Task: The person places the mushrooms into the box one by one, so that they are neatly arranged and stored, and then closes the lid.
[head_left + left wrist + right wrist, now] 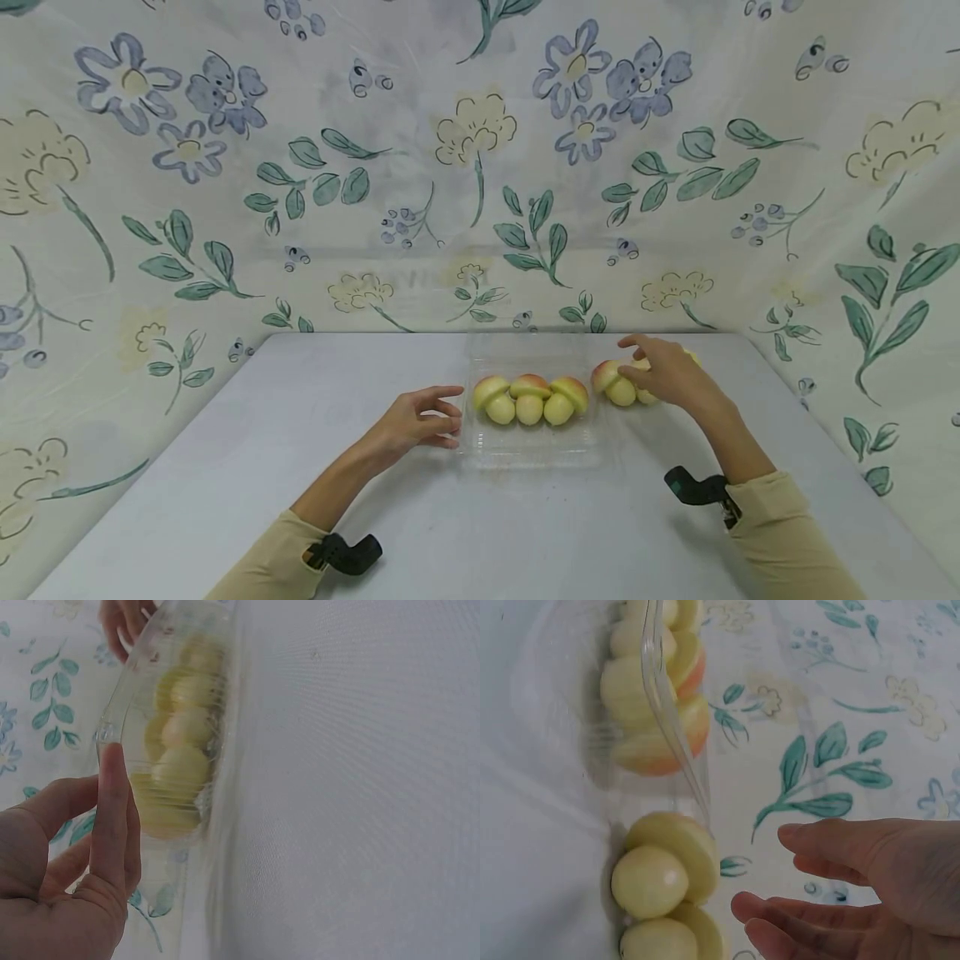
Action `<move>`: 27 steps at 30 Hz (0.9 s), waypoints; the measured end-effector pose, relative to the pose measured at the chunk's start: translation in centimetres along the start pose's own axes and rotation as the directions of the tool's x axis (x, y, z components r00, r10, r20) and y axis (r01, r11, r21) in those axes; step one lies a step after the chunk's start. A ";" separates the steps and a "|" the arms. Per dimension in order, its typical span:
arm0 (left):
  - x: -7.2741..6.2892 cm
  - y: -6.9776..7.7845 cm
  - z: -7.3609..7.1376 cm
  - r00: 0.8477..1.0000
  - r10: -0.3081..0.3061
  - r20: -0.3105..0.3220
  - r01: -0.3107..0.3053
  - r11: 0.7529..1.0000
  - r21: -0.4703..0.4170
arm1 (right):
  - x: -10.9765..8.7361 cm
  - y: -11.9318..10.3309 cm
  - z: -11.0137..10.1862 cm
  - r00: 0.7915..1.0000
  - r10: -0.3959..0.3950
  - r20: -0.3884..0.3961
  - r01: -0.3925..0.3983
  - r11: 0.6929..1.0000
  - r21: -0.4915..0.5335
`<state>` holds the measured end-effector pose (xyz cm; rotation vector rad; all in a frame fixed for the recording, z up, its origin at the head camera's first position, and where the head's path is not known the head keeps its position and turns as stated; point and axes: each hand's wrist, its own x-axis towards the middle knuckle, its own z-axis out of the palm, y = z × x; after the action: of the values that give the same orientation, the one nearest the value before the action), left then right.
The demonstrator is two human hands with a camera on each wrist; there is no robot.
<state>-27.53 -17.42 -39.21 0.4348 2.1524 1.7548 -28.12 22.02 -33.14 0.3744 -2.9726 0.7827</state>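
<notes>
A clear plastic container [534,458] sits on the table with its lid side raised at the back. Inside stand 3 mushroom-shaped yellow pieces [529,408], each a pale ball under a red-tinged cap. At the container's left side is my left hand [420,423], its fingers extended; a fingertip [112,761] appears to touch the clear wall. Outside the container, to its right, more mushroom-shaped pieces [651,881] lie in a row. My right hand [670,373] hovers over these, partly hiding them. In the right wrist view its fingers are parted, apart from the pieces, holding nothing.
Both hands work over a white table [495,533]. Behind its far edge hangs a floral cloth [420,250], which also runs along both sides. A black wrist device [352,554] sticks out from the left cuff, and another black device [693,487] from the right.
</notes>
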 end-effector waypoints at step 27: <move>-0.2 0.1 0.1 1.000 -0.006 -0.007 0.006 1.000 0.006 | -0.3 6.5 -1.8 0.992 0.073 -0.106 -0.074 0.997 -0.012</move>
<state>-27.33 -17.41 -39.14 0.4243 2.1618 1.7497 -29.46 28.43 -34.67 0.2164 -2.9065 0.7591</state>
